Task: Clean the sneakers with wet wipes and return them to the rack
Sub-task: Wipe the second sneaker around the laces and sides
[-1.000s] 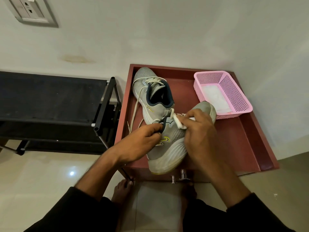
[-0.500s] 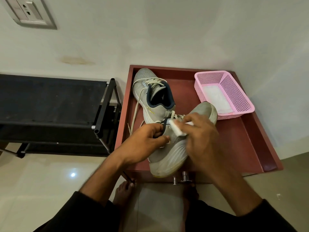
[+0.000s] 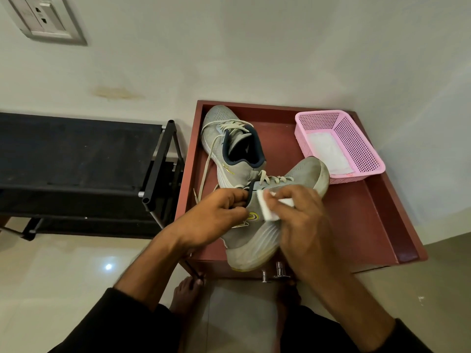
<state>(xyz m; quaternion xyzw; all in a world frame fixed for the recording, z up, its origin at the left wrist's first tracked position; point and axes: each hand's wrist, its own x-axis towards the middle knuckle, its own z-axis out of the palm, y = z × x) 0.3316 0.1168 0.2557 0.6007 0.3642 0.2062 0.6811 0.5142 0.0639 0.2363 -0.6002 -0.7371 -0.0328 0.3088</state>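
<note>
Nearest to me, my bare feet (image 3: 187,294) stood on the pale floor (image 3: 63,276) just in front of the red worktop (image 3: 356,225), my landmark for everything else. At the worktop's near edge lay the grey sneaker (image 3: 252,240) I was working on, tipped onto its side with its heel toward me and its toe pointing away to the right. My left hand (image 3: 214,217) gripped it at the collar, fingers curled over the dark rim. My right hand (image 3: 298,220) pinched a folded white wet wipe (image 3: 265,210) and pressed it against the sneaker's side, just beside the yellow logo. Further back on the worktop the second sneaker (image 3: 229,146) stood upright, laces loose, its heel touching the first one's laces. In the worktop's far right corner sat a pink basket (image 3: 356,138) holding what looked like more white wipes, though I could not be sure. Left of the worktop stood the black rack (image 3: 76,159), against the wall.
</note>
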